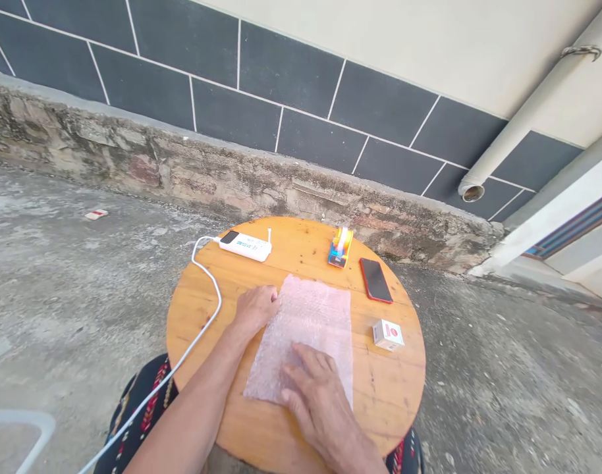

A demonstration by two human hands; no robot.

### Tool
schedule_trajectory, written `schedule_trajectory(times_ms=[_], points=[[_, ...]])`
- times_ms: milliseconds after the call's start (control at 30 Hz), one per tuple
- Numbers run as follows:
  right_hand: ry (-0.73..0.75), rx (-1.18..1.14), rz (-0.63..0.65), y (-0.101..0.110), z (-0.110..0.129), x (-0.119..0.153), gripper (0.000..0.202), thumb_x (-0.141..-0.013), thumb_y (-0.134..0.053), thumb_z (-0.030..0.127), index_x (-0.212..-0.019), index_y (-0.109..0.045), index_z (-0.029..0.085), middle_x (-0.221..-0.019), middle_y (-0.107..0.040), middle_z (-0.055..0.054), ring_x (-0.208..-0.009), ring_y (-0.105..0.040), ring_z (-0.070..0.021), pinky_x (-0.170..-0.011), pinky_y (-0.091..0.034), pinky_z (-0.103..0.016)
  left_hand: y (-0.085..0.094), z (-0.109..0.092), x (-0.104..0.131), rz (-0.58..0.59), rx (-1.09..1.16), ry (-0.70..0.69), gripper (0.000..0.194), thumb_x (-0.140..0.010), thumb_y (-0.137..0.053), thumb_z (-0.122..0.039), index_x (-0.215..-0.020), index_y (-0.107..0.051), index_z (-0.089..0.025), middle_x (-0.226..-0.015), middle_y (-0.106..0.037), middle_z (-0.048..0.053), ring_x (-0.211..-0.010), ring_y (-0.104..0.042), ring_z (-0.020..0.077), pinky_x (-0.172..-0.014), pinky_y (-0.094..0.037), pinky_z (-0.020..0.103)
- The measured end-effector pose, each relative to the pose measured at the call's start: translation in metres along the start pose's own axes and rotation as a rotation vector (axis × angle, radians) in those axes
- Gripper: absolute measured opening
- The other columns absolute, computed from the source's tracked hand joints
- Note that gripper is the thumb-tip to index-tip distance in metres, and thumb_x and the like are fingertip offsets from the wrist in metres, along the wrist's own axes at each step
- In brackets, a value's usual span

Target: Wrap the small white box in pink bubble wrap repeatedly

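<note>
A pinkish, see-through sheet of bubble wrap [321, 309] lies flat on the round wooden table [202, 368]. My right hand [315, 388] rests on its lower part with the fingers spread. At the sheet's upper left edge is my left hand [256, 308], its fingers curled closed on the tabletop. The left fingertips are tucked out of sight, so whatever they may hold is hidden.
Toward the table's far side stand a white power bank [246, 246] with a white cable [215, 309] and a tape dispenser [341, 247]. On the right lie a red-edged phone [377, 280] and a small white box [388, 335]. A stone-based wall [222, 164] runs behind.
</note>
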State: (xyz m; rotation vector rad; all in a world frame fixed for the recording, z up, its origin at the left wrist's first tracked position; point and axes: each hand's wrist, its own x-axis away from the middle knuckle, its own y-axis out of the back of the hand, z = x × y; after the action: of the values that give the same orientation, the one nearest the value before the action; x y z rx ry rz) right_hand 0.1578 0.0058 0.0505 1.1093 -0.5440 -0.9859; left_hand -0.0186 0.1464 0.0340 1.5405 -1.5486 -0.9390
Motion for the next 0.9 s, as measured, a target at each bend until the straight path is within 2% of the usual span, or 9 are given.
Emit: schedule_trajectory(times_ms=[100,200,367,500,567,667,733,800,900], points=[[-0.081,0.053,-0.061,-0.001,-0.022,0.002,0.033,-0.086,-0.051,0.022,-0.118,-0.06,0.022,-0.137,-0.049,-0.009,-0.122,-0.046,-0.0273,-0.101,-0.038,-0.045,0.001,-0.001,0.001,0.002,-0.001,0.006,0.013,-0.076,-0.053,-0.028,-0.068,-0.062,-0.023,-0.073,-0.069,0.002,-0.077,-0.063,0.0203,-0.058,-0.035,0.026],[-0.076,0.086,-0.085,-0.01,-0.035,0.005,0.039,-0.085,-0.049,0.016,-0.123,-0.058,0.02,-0.137,-0.049,-0.01,-0.123,-0.045,-0.0278,-0.102,-0.038,-0.047,0.0,-0.001,0.001,0.001,-0.006,0.007,0.013,-0.076,-0.052,-0.026,-0.068,-0.062,-0.023,-0.074,-0.069,0.001,-0.077,-0.063,0.0197,-0.059,-0.035,0.026],[-0.094,0.084,-0.119,-0.021,-0.035,0.007,0.041,-0.086,-0.048,0.016,-0.125,-0.057,0.02,-0.139,-0.049,-0.008,-0.126,-0.043,-0.0271,-0.106,-0.033,-0.047,-0.001,0.002,-0.002,0.001,-0.017,-0.008,0.014,-0.076,-0.052,-0.029,-0.068,-0.062,-0.023,-0.073,-0.069,0.001,-0.075,-0.063,0.0197,-0.06,-0.036,0.026],[-0.084,0.069,-0.138,-0.02,-0.033,0.007,0.04,-0.086,-0.049,0.018,-0.125,-0.057,0.022,-0.139,-0.049,-0.006,-0.127,-0.042,-0.0257,-0.107,-0.032,-0.045,0.009,-0.003,0.002,0.007,-0.019,-0.068,0.016,-0.078,-0.051,-0.028,-0.068,-0.062,-0.023,-0.071,-0.068,0.002,-0.07,-0.061,0.0185,-0.059,-0.037,0.025],[-0.08,0.062,-0.146,-0.019,-0.033,0.008,0.04,-0.085,-0.049,0.017,-0.124,-0.058,0.021,-0.139,-0.049,-0.007,-0.128,-0.042,-0.0258,-0.108,-0.032,-0.045,0.017,-0.012,0.011,-0.01,-0.019,-0.136,0.016,-0.08,-0.048,-0.025,-0.071,-0.062,-0.022,-0.075,-0.068,0.002,-0.073,-0.061,0.0185,-0.062,-0.038,0.026],[-0.08,0.05,-0.152,-0.018,-0.033,0.008,0.04,-0.085,-0.048,0.016,-0.124,-0.058,0.021,-0.138,-0.05,-0.007,-0.128,-0.042,-0.0262,-0.108,-0.031,-0.046,0.022,-0.031,0.031,-0.016,-0.005,-0.32,0.017,-0.082,-0.045,-0.02,-0.077,-0.062,-0.023,-0.086,-0.067,0.001,-0.087,-0.059,0.018,-0.073,-0.041,0.027],[-0.079,0.044,-0.153,-0.018,-0.033,0.008,0.041,-0.084,-0.049,0.015,-0.124,-0.058,0.021,-0.138,-0.05,-0.008,-0.128,-0.042,-0.026,-0.108,-0.03,-0.046,0.017,-0.042,0.045,0.028,0.009,-0.46,0.017,-0.081,-0.047,-0.017,-0.08,-0.063,-0.024,-0.092,-0.066,-0.001,-0.093,-0.057,0.0154,-0.082,-0.041,0.024],[-0.071,0.037,-0.155,-0.018,-0.034,0.009,0.043,-0.084,-0.05,0.014,-0.126,-0.056,0.022,-0.138,-0.049,-0.007,-0.127,-0.042,-0.0253,-0.108,-0.031,-0.045,0.005,-0.047,0.055,0.078,0.041,-0.627,0.02,-0.079,-0.048,-0.012,-0.083,-0.064,-0.023,-0.098,-0.065,0.001,-0.098,-0.056,0.0163,-0.087,-0.041,0.026],[-0.056,0.037,-0.159,-0.019,-0.035,0.009,0.046,-0.083,-0.05,0.014,-0.128,-0.054,0.022,-0.141,-0.047,-0.007,-0.128,-0.042,-0.0247,-0.108,-0.031,-0.045,-0.012,-0.036,0.063,0.085,0.059,-0.704,0.022,-0.081,-0.048,-0.011,-0.091,-0.065,-0.021,-0.111,-0.061,0.005,-0.106,-0.052,0.0191,-0.092,-0.041,0.031]])
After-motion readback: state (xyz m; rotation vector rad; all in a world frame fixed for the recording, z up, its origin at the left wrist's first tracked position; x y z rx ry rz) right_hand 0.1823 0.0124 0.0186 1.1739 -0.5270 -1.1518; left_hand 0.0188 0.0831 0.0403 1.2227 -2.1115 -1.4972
